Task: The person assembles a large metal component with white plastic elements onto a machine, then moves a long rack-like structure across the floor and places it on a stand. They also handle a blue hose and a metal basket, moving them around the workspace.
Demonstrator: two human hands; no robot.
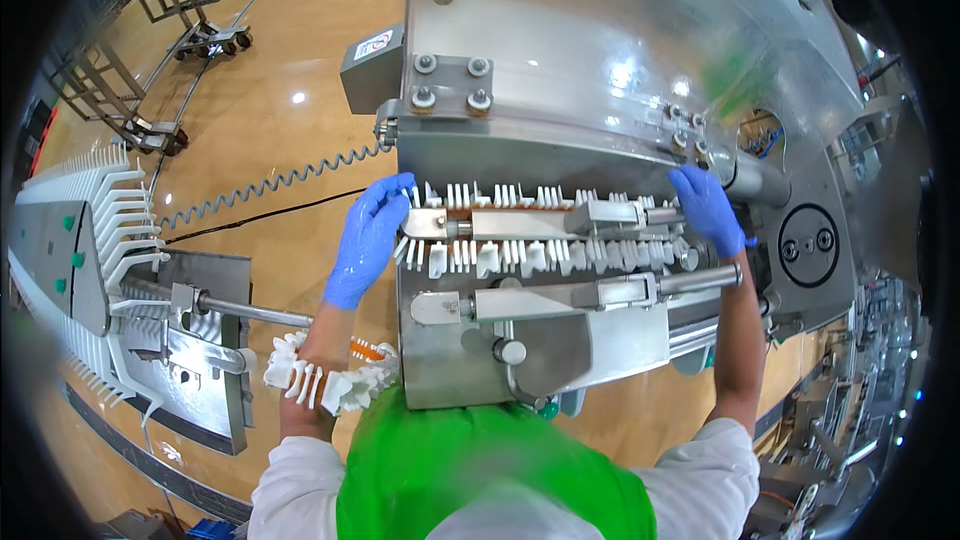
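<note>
My left hand (370,238), in a blue glove, has its fingers closed on the left end of a white toothed plastic chain (510,256). The chain runs around a metal bar (520,224) on the steel machine, with white teeth along both sides and orange showing between them. At the bar's right end is my blue-gloved right hand (708,212), fingers bent down and what they grip hidden. A second white toothed chain (352,388) with orange parts hangs around my left forearm. Nearer to me lies a similar metal bar (535,301) with no teeth on it.
The steel machine housing (570,50) rises beyond the bars. To the left stands a rack of long white fingers (120,220) beside a steel plate (215,395). A coiled cable (270,183) stretches from the machine. Wheeled metal carts (205,40) stand at the far left.
</note>
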